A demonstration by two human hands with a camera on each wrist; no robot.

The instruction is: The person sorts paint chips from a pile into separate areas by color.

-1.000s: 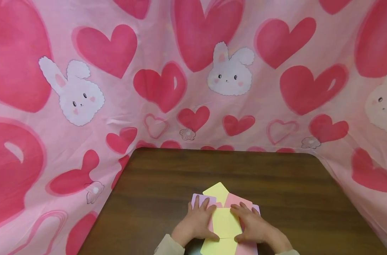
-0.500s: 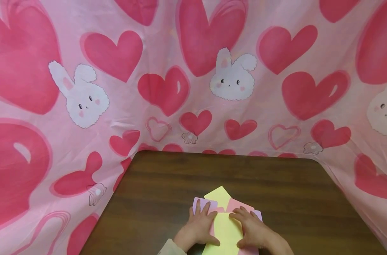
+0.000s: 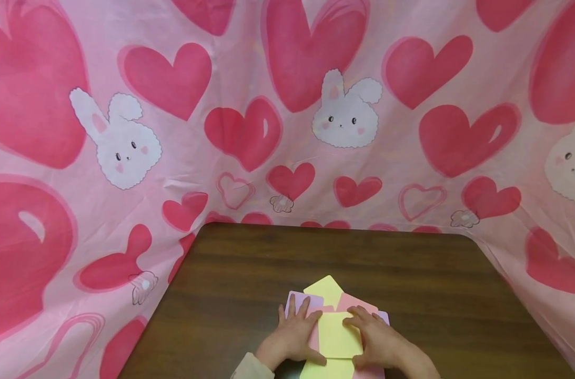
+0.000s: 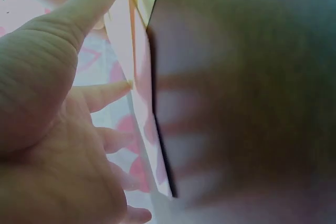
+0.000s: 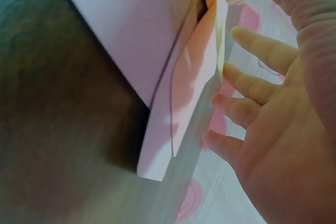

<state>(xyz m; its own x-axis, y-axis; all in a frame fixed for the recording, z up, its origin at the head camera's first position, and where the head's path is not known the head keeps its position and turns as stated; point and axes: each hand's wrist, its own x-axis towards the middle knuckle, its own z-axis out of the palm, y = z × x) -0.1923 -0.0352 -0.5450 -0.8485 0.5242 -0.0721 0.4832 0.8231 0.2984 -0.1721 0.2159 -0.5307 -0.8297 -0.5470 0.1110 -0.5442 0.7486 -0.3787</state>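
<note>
A yellow rectangular card (image 3: 338,337) lies on top of a loose stack of cards, between two hands. My left hand (image 3: 289,339) holds its left end, index fingertip at the far corner and thumb at the near corner, other fingers spread over a purple card (image 3: 294,298). My right hand (image 3: 379,339) holds the right end likewise, index finger bent over the far corner. Beneath and around lie another yellow card (image 3: 326,288) at the back, a pink card (image 3: 355,301), and a yellow card (image 3: 327,369) in front. In the right wrist view, purple and pink cards (image 5: 121,51) slope at differing angles.
The dark wood table (image 3: 249,263) stretches away behind and to both sides of the cards. A pink cloth (image 3: 401,158) printed with hearts and rabbit faces hangs around its back and sides.
The head view has shifted slightly. Half a second ago the top yellow card blended with the front one; its near edge now shows as a line. Both hands keep nearly the same place.
</note>
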